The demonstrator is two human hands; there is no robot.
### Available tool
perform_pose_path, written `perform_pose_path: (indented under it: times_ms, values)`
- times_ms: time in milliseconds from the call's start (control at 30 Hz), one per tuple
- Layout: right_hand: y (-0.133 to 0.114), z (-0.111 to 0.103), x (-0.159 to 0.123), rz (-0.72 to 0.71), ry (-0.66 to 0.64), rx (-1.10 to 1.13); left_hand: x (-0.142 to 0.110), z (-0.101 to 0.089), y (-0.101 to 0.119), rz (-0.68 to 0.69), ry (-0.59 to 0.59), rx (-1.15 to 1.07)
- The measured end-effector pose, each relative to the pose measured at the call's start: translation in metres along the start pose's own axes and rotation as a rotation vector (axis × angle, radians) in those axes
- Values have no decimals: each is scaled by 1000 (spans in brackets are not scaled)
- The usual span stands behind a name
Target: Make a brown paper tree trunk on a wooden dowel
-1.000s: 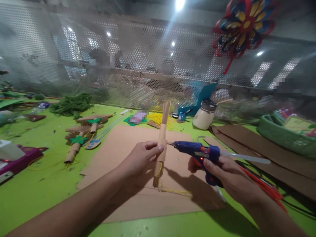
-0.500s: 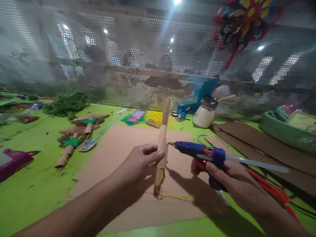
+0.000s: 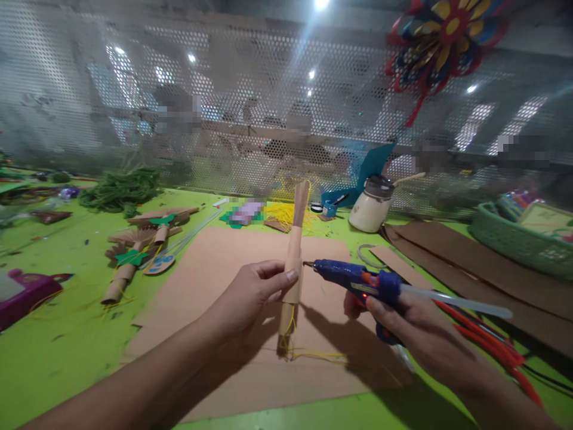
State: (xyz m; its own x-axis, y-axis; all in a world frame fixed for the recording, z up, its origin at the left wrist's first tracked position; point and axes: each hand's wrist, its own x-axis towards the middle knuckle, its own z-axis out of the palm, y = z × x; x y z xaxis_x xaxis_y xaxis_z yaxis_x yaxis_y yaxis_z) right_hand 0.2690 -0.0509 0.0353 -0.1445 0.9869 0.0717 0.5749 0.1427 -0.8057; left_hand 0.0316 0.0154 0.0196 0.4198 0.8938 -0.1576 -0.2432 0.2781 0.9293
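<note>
My left hand [image 3: 264,292] grips a rolled brown paper tube [image 3: 293,251] upright between thumb and fingers; some of the fingers are hidden behind it. Pleated paper forms the tube's upper end, and thin yellow string [image 3: 293,322] hangs around its lower part. Closed around the handle of a blue glue gun [image 3: 353,278] is my right hand [image 3: 403,316]. The gun's nozzle points left and is at the tube's right edge; whether they touch I cannot tell. A red light glows on the gun, and a clear glue stick [image 3: 456,300] sticks out behind.
Brown cardboard [image 3: 224,358] lies beneath my hands on the green table [image 3: 67,370]. Paper figures with green stars [image 3: 132,257] and green yarn [image 3: 123,188] are at left. A cream jar [image 3: 370,206] stands behind; a green basket [image 3: 514,239] is at right. Perforated metal sheeting rises at the back.
The glue gun and my right hand have shifted slightly left and down, bringing the nozzle along the tube's edge. The tube's top leans very little differently; my left hand is nearly still.
</note>
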Motion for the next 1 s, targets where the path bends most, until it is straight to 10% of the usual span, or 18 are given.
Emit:
perform_pose_path:
  times_ms: [1000]
  values:
    - [5,-3,-4,-6,26,-53,-1,1,4,10,-11,10]
